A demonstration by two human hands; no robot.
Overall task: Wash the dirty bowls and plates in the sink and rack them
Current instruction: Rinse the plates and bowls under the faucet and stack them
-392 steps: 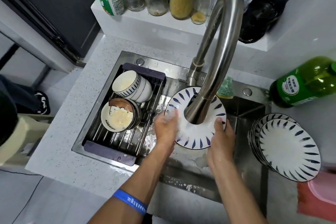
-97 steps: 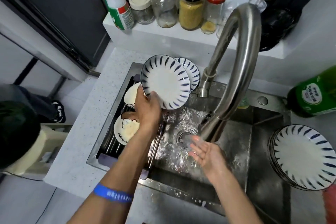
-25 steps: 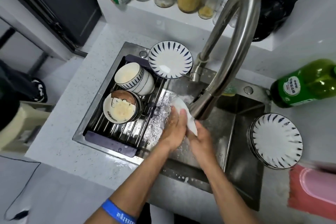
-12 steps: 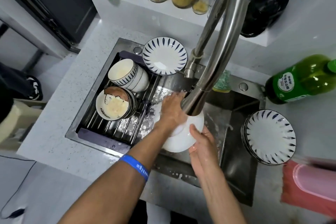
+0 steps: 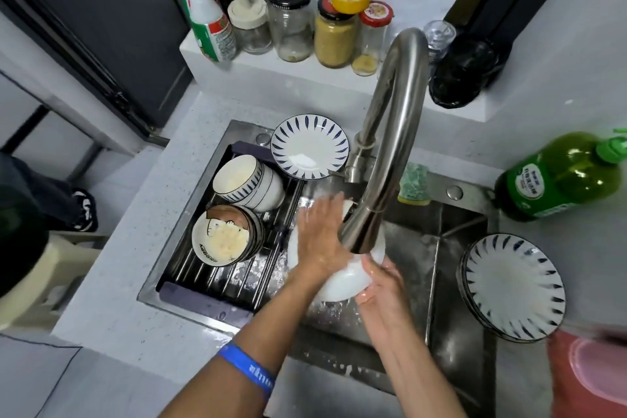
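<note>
A white plate (image 5: 342, 285) is held under the faucet spout (image 5: 364, 234) over the steel sink (image 5: 414, 248), its back facing me. My left hand (image 5: 320, 234) lies flat on it with straight fingers. My right hand (image 5: 381, 285) grips its lower right rim. On the rack (image 5: 217, 285) at the sink's left lie striped bowls (image 5: 247, 181) and a cartoon bowl stack (image 5: 225, 237). A blue-striped plate (image 5: 309, 146) leans at the rack's back. A stack of striped plates (image 5: 514, 285) sits on the right counter.
The tall faucet neck (image 5: 395, 119) arches over the sink. Jars and a spray bottle (image 5: 207, 20) line the back ledge. A green detergent bottle (image 5: 563, 176) lies at right, a sponge (image 5: 414, 183) sits behind the sink, and a pink basin (image 5: 597, 373) is at the lower right.
Earlier my left hand racked a striped plate at the back. In the last second both hands have turned a new plate under the tap, and my left palm has slid over its back.
</note>
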